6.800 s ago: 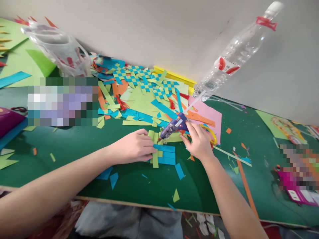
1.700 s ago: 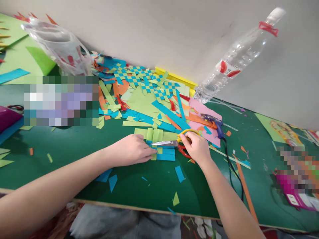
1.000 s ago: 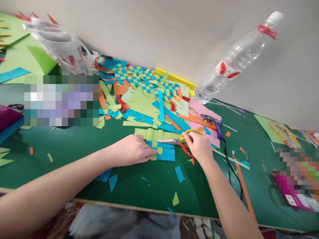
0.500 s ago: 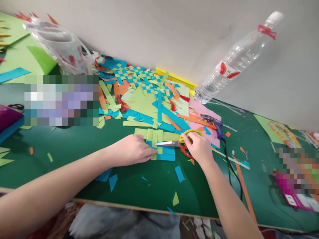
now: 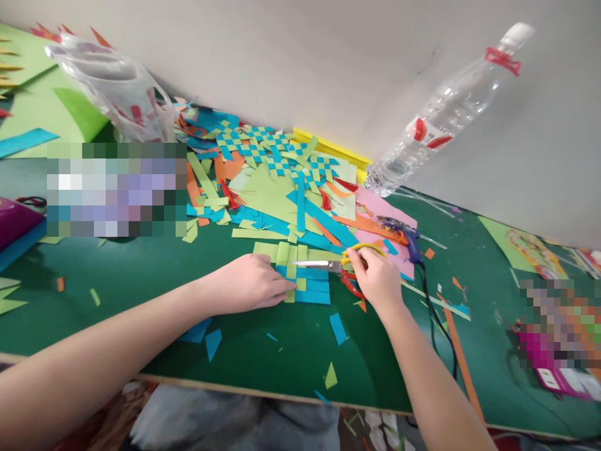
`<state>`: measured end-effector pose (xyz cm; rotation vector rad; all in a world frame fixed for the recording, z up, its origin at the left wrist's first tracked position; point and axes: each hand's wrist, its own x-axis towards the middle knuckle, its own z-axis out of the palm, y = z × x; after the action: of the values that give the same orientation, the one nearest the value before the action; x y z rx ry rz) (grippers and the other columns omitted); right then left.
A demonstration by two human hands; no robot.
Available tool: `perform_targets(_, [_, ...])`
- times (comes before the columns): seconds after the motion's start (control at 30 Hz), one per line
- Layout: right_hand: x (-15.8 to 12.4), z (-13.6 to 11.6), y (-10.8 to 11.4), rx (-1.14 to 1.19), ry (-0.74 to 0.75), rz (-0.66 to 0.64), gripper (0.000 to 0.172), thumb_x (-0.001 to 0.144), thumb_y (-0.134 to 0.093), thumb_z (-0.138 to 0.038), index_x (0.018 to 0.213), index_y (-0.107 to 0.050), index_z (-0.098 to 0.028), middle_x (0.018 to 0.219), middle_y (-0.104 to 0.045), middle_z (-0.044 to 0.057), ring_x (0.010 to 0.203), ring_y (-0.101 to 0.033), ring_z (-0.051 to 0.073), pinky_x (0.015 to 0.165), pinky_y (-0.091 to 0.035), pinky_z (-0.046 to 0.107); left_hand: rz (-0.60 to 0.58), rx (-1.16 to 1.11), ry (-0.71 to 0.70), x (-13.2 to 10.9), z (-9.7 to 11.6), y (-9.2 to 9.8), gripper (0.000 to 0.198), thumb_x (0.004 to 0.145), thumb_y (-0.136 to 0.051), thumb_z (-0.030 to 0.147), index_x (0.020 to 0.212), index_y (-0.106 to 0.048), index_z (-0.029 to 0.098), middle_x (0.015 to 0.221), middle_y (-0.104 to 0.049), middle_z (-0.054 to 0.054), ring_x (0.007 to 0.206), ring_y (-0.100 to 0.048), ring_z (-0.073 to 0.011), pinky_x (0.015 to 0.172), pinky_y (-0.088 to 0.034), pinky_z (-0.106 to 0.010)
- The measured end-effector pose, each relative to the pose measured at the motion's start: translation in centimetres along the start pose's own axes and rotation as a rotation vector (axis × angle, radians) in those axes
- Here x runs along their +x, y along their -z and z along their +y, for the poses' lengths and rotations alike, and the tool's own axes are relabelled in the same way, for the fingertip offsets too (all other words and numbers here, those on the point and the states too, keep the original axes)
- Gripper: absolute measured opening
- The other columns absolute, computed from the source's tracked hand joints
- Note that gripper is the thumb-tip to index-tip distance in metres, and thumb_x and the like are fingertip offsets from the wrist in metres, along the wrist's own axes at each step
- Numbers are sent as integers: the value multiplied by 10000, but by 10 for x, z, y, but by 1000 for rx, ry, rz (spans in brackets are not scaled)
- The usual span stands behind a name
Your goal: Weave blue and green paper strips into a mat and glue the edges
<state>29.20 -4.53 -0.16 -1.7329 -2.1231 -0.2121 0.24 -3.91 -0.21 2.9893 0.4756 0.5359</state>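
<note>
My left hand [image 5: 256, 283] lies on a small woven mat of paper strips [image 5: 313, 289], light green crossing blue, its fingertips pressing the strips to the table. In my right hand [image 5: 378, 275] is a pair of scissors [image 5: 319, 265] with yellow and red handles. The blades point left over the mat, close together, with the tip near the upright green strips. One green strip [image 5: 283, 252] looks raised or bent at its upper part. My left palm and the mat's left part are hidden.
Behind the mat lies a heap of cut strips and blue-green checkered weavings [image 5: 263, 147]. A glue gun [image 5: 408, 238] with a black cord lies right, near a water bottle [image 5: 432, 119]. Paper scraps [image 5: 338, 329] dot the green table [image 5: 154, 275]; a plastic-bagged cup [image 5: 122, 88] stands left.
The scissors and my right hand have shifted slightly right, with the blade tip moving a little up and away. One green strip now appears lifted. My left hand stays in place.
</note>
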Motion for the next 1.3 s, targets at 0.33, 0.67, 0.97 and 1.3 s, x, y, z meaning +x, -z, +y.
perform_targets(0.33, [0, 0, -4, -78, 34, -29, 518, 986, -337, -517, 668, -581, -189, 640, -657, 62, 564, -573, 167, 510, -284, 285, -46, 21, -6, -1, 0, -1, 210, 977, -437, 207, 1058, -629, 175, 685, -685, 4, 568, -599, -124, 612, -398, -306])
perform_targets(0.67, [0, 0, -2, -15, 87, 54, 490, 984, -383, -490, 651, -574, -187, 594, -619, 23, 540, -541, 137, 518, -311, 263, -23, 44, -5, 1, 1, 0, 238, 998, -419, 251, 1050, -639, 176, 697, -692, 6, 560, -593, -130, 611, -400, -312])
perform_targets(0.97, [2, 3, 2, 17, -95, 96, 448, 988, -383, -455, 712, -605, -181, 705, -688, 50, 630, -622, 163, 551, -338, 258, -23, 50, 3, -1, 1, 0, 207, 972, -478, 232, 1080, -645, 173, 697, -691, -1, 569, -594, -129, 629, -404, -301])
perform_targets(1.3, [5, 17, -2, -30, -187, 91, 257, 922, -510, -425, 892, -586, -182, 811, -717, 67, 732, -663, 218, 579, -373, 278, -7, 52, -1, 0, 0, -1, 199, 962, -492, 223, 1078, -645, 169, 691, -685, 6, 564, -588, -125, 616, -394, -299])
